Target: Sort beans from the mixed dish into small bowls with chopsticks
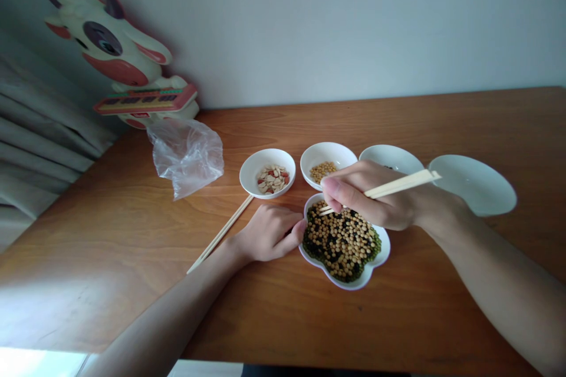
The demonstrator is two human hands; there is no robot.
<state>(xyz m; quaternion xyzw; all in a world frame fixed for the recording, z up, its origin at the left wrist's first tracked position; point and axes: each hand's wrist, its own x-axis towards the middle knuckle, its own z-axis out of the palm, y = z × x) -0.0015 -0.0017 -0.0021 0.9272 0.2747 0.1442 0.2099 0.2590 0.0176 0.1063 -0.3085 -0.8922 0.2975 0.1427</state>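
My right hand (375,200) is closed on a pair of wooden chopsticks (400,184). Their tips reach into a white flower-shaped bowl (382,253) full of mixed yellow, black and green beans. My left hand (269,232) rests on the table with its fingers curled, and the fingertips touch the left rim of that bowl. It holds nothing that I can see.
Behind the bowl stand small white dishes: one with peanuts and red bits (267,172), one with yellow beans (328,164), and two more (391,157) (473,184). A loose chopstick (220,234), a clear plastic bag (186,155) and a cow toy (121,59) lie to the left.
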